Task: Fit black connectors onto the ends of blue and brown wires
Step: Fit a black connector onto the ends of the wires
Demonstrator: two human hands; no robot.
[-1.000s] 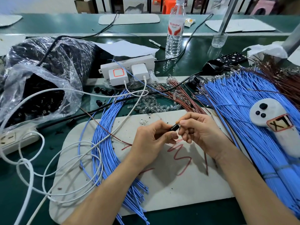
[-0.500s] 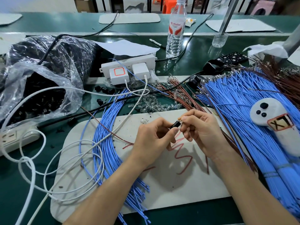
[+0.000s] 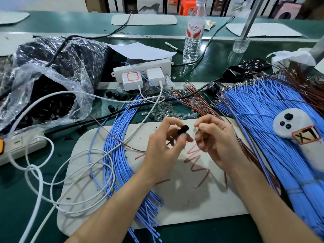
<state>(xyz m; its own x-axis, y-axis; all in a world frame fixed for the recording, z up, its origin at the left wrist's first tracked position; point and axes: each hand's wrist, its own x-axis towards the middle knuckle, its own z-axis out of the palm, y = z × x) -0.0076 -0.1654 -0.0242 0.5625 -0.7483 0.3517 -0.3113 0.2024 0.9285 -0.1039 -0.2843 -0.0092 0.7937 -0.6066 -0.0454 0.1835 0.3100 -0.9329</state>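
My left hand (image 3: pixel 164 146) pinches a small black connector (image 3: pixel 182 130) between thumb and fingers above the white work mat (image 3: pixel 201 206). A short gap to the right, my right hand (image 3: pixel 215 139) pinches a small clear, metal-tipped piece (image 3: pixel 195 129); what it belongs to is hidden by the fingers. A curved bundle of blue wires (image 3: pixel 121 155) lies on the mat's left side. A big fan of blue wires (image 3: pixel 259 123) covers the right. Brown wires (image 3: pixel 194 100) lie behind my hands and run down past my right wrist.
A clear bag of black connectors (image 3: pixel 43 95) sits at the left, with loose ones beside it. A white power strip (image 3: pixel 142 71) with chargers and white cables (image 3: pixel 40 172) crosses the left. A white controller (image 3: pixel 296 130) rests on the right wires. A water bottle (image 3: pixel 193 35) stands behind.
My hands have drawn apart: the connector and the right hand's piece were together a second ago and now have a gap between them. The connector sits more exposed in my left fingers.
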